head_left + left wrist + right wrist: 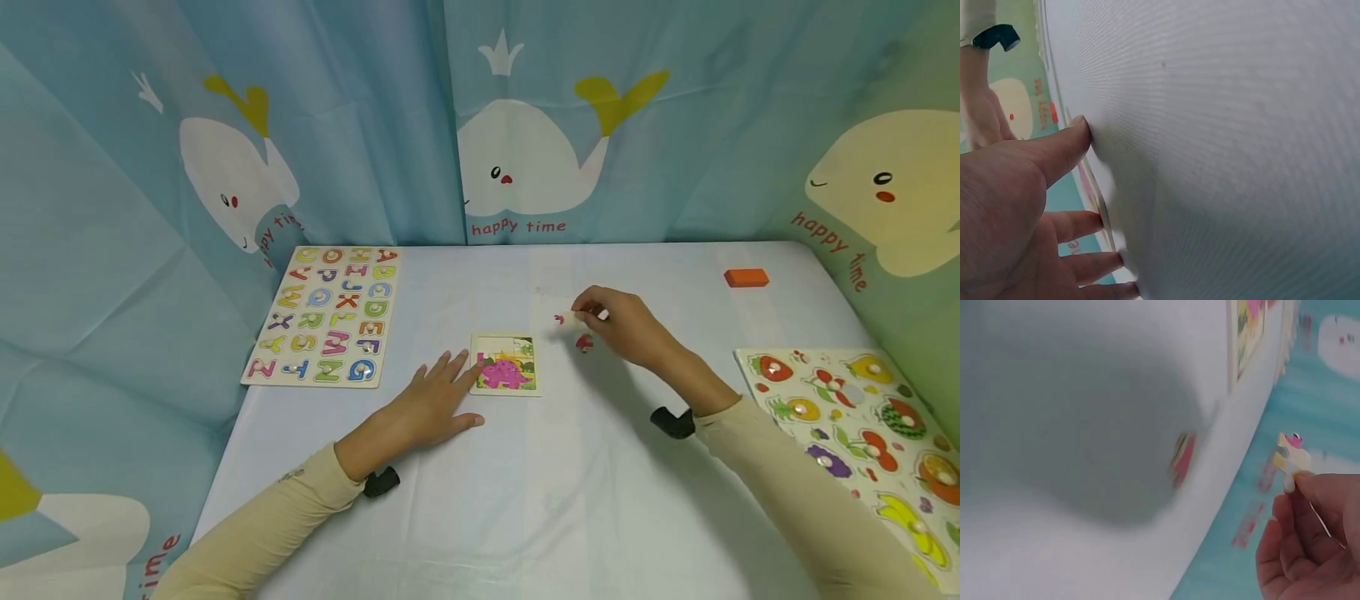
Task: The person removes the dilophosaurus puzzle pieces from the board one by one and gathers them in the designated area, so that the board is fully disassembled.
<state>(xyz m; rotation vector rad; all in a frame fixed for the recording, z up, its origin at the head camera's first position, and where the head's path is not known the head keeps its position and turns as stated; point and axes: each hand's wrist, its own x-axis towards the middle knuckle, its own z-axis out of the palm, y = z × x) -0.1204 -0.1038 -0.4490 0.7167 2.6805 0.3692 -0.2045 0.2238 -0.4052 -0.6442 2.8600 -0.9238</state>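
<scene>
The left hand (431,406) lies by the middle of the surface (495,508), fingers spread and grasping nothing, a fingertip touching the left side of a dinosaur puzzle (495,345). The puzzle lies flat around the middle, somewhat toward the far edge, its upper part partly unfilled. The right hand (618,325) pinches a small puzzle piece (567,319) between thumb and fingers, raised above the surface to the right of the puzzle. A loose piece (584,342) lies beneath that hand. A letter board (311,367) sits at the far left corner, an orange block (746,278) near the far right corner, and a fruit board (855,421) along the right edge.
</scene>
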